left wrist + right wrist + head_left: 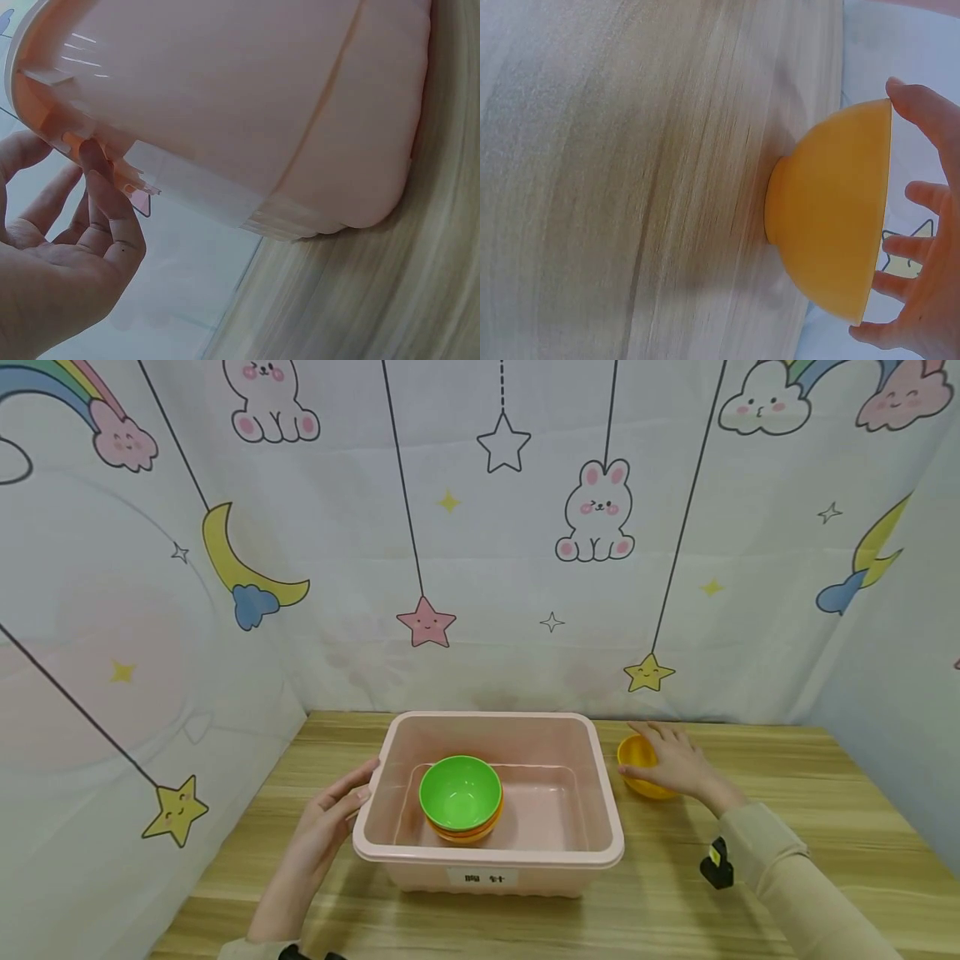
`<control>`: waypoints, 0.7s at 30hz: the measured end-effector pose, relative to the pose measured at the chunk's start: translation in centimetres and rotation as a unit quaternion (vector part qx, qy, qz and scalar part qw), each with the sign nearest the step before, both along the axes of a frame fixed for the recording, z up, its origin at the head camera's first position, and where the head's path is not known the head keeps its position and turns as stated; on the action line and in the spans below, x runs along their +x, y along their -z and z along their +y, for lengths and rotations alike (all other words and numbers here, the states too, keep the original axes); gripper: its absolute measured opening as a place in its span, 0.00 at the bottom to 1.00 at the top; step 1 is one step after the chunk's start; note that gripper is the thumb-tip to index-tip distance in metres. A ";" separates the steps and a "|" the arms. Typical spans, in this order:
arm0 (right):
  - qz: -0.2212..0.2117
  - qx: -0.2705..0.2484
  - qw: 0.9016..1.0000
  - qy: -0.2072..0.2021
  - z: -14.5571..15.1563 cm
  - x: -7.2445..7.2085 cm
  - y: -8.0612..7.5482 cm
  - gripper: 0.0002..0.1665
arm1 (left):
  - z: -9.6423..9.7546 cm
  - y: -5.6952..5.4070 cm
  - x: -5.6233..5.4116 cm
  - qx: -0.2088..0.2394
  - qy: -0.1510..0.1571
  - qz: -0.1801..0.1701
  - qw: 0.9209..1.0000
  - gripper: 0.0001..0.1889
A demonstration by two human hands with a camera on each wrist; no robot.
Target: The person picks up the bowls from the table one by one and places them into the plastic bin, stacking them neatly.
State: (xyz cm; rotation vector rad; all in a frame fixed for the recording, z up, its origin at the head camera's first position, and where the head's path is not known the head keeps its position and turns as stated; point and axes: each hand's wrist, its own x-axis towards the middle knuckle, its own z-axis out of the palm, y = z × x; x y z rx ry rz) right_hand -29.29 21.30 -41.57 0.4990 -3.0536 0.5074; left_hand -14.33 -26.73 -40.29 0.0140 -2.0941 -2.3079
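A pink plastic bin (487,857) stands on the table, and my left hand (322,827) holds its left rim. In the left wrist view, the fingers (112,202) curl up under that rim. Inside the bin, to the left, a green bowl (461,789) sits nested on orange bowls (467,837). To the right of the bin, a yellow-orange bowl (829,214) stands upright on the table. Over its mouth my right hand (678,766) is spread, thumb and little finger at opposite sides of the rim in the right wrist view.
A small black object with a yellow patch (717,863) is seen by the right sleeve. The wood-grain table (817,827) meets a printed cloth backdrop (510,677) behind and at both sides. A label (482,877) is on the bin's front.
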 end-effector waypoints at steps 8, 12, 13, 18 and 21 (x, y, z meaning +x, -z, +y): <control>-0.004 -0.006 1.000 0.004 0.2 0.4 0.1 0.53 | 0.0 -0.1 0.0 -0.005 -0.002 -0.005 1.000 0.24; -0.012 -0.004 1.000 0.008 0.4 0.4 0.1 0.53 | 0.1 -0.1 0.0 -0.009 -0.002 -0.004 1.000 0.25; -0.015 -0.002 1.000 0.009 0.5 0.4 0.2 0.54 | 0.1 -0.1 0.0 -0.009 -0.001 -0.003 1.000 0.25; -0.014 0.006 1.000 0.009 0.7 0.6 0.3 0.57 | 0.1 -0.1 0.0 -0.012 0.004 0.003 1.000 0.25; -0.012 0.012 1.000 0.010 0.8 0.7 0.3 0.59 | 0.0 0.0 0.0 -0.010 0.006 0.004 1.000 0.25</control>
